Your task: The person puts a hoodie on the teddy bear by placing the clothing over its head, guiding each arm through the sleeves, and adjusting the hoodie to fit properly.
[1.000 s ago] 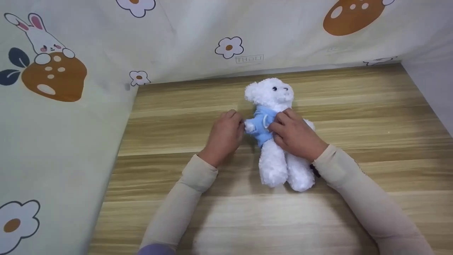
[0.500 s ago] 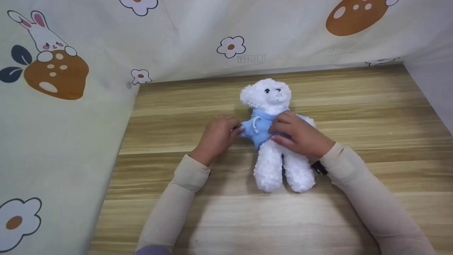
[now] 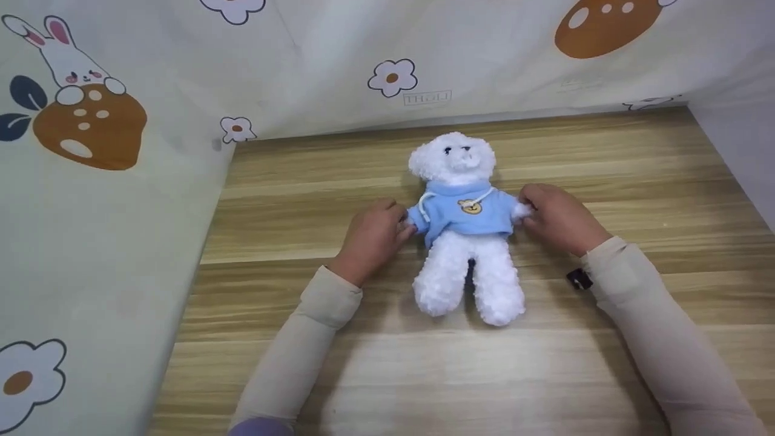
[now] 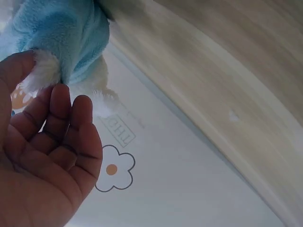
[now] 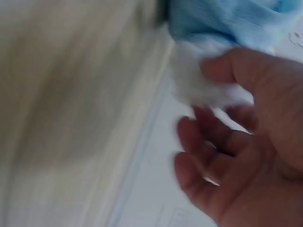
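A white teddy bear (image 3: 455, 158) lies face up on the wood-grain table, its legs toward the person. It wears a light blue hoodie (image 3: 463, 215) with white drawstrings and a small bear's face on the chest. At the bear's paw on the left side of the head view, my left hand (image 3: 374, 239) pinches the white tip between thumb and fingers, as the left wrist view shows on the paw (image 4: 43, 71). My right hand (image 3: 560, 218) pinches the opposite paw (image 5: 206, 73) with thumb and fingertips. Both arms of the bear are spread outward.
The wood-grain table (image 3: 290, 200) meets a pale sheet (image 3: 315, 72) printed with flowers, strawberries and a rabbit at the back and left. A small black object (image 3: 579, 279) shows at the right wrist.
My right hand has moved from the bear's belly out to its paw on the right, uncovering the hoodie's front. The bear has turned to face upward, and my left hand has taken its paw.
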